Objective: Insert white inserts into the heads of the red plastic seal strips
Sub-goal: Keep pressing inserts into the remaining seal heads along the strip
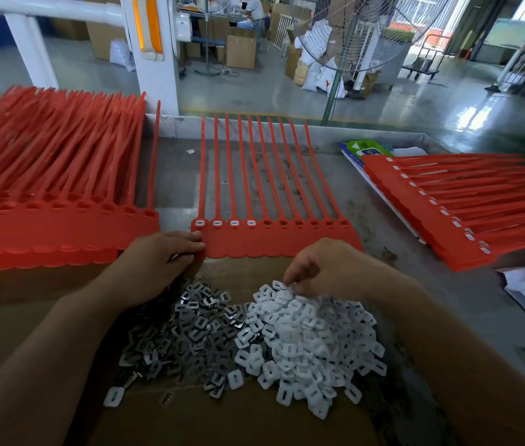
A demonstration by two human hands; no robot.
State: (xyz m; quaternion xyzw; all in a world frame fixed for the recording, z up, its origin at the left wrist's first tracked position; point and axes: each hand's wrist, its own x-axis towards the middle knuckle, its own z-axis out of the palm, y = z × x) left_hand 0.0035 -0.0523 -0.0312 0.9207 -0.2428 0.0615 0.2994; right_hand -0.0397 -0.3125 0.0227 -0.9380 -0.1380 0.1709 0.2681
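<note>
Head view: one sheet of ten joined red plastic seal strips (274, 243) lies on the grey metal counter (367, 201). Four heads at its left end carry white inserts; the other six show open slots. Left grip (158, 262) pinches the sheet's near left corner. Right grip (328, 268), fingers curled, touches the top of one pile of white plastic rectangular inserts (306, 339); whether it holds one cannot be told. One pile of grey metal clips (190, 326) adjoins it, both on brown cardboard (254, 423). Two red strip stacks flank: left stack (45, 230), right stack (447, 220).
</note>
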